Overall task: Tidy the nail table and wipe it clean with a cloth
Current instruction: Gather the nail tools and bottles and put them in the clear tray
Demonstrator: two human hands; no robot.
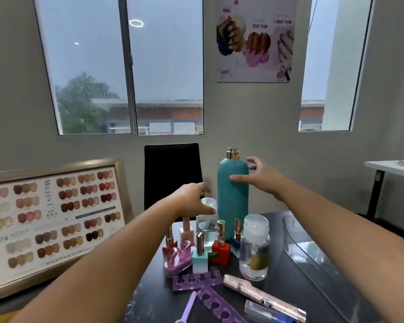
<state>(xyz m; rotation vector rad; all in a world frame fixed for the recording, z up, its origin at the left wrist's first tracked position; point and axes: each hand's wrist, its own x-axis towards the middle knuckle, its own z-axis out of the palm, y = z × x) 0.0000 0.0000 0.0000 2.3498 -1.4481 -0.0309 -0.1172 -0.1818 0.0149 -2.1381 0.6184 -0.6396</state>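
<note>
On the dark nail table [287, 283] stands a tall teal bottle [232, 206] with a gold cap. My right hand [260, 177] is spread around its upper part, thumb across the front and fingers apart at its right shoulder. My left hand [193, 198] hovers with fingers apart over the round cap of a clear bottle [205, 226] just left of the teal one. In front of these stand several nail polish bottles, among them a red one [221, 251] and a pale blue one [200, 259]. A clear jar [254, 250] with a gold label stands to their right.
Purple toe separators [197, 279] and a pink glitter tube [264, 297] lie near the front edge. A clear plastic cover [313, 257] lies on the right. A framed nail colour chart [49, 220] leans at the left, a black chair [173, 176] stands behind, and a white table [392, 167] is far right.
</note>
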